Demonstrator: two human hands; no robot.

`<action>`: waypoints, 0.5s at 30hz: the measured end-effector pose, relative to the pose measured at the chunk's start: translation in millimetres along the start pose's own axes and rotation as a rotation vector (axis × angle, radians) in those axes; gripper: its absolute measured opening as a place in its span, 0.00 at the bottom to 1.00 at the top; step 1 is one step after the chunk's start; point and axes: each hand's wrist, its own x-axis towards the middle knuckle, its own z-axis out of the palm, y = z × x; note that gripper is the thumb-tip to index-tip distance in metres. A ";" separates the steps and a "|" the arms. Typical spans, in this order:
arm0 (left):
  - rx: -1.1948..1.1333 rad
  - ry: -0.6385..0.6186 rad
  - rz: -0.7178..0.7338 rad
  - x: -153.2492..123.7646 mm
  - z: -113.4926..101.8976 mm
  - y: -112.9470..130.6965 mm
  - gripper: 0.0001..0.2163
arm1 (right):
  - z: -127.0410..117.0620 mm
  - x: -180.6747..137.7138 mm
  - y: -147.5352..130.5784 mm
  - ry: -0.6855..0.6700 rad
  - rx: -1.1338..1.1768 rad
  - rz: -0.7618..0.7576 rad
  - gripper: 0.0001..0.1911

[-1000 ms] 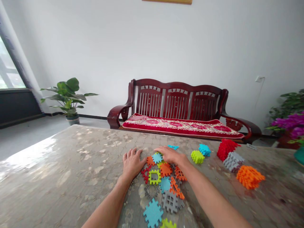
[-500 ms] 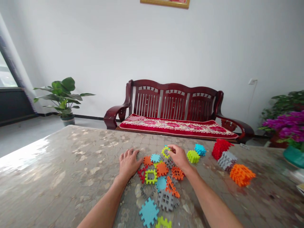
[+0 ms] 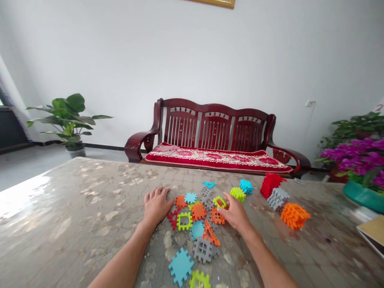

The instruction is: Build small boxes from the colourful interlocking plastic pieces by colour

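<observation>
My left hand [image 3: 157,204] lies flat on the table with its fingers spread, just left of a loose heap of interlocking plastic tiles. Between the thumb and fingers of my right hand [image 3: 237,210] is a lime green tile [image 3: 220,202] with an opening in its middle, held over the heap's right side. Close below it lies an orange window tile [image 3: 217,216]. The heap also has a solid orange tile [image 3: 199,211], a lime frame tile [image 3: 184,221], a grey window tile [image 3: 203,250] and a large blue tile [image 3: 181,266]. A blue triangular piece [image 3: 209,185] lies at the far end.
Right of the heap stand stacks of tiles: lime [image 3: 238,194], blue [image 3: 246,186], red [image 3: 271,185], grey [image 3: 278,199] and orange [image 3: 295,216]. A teal flowerpot [image 3: 364,197] with purple flowers is at the table's right. Behind the table [image 3: 90,224] stands a wooden bench [image 3: 214,124].
My right hand has come nearer to me with the lime green tile, uncovering the blue triangular piece and grey tiles. My left hand stays on the table. The view has swung slightly right.
</observation>
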 end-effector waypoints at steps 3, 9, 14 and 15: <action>0.005 -0.004 -0.004 0.7 1.3 -0.5 0.22 | -1.9 -0.8 -7.1 -0.005 -0.129 -0.024 0.31; 0.012 0.001 -0.009 1.0 2.0 -0.3 0.22 | -7.5 -6.3 -21.9 -0.015 -0.290 -0.033 0.27; 0.008 -0.003 -0.008 0.8 1.4 0.1 0.22 | -9.9 -10.5 -27.3 -0.002 -0.373 -0.083 0.25; 0.007 -0.003 -0.008 0.8 1.3 0.0 0.22 | -10.3 -11.2 -27.2 -0.005 -0.369 -0.080 0.25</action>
